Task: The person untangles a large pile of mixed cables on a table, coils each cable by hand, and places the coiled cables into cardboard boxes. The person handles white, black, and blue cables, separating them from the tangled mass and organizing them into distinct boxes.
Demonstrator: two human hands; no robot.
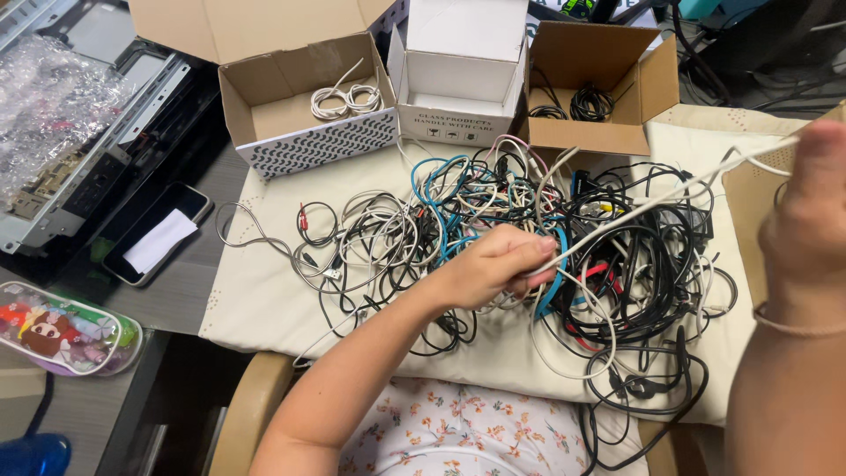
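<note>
White cable (652,201) slants up-right, pinched by left hand (493,264) and seemingly right hand (806,220).

Head cam, looks steeply down, close over cable pile (564,238)

White cable (670,196); cream cloth (264,300); chevron-patterned box (322,145); floral garment (458,432).

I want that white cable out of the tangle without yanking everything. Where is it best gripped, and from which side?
Probably grip the white cable where it leaves the pile, beside the left hand, coming from above. There it runs taut and bare toward the right hand; lower down it disappears among other cords.
</note>
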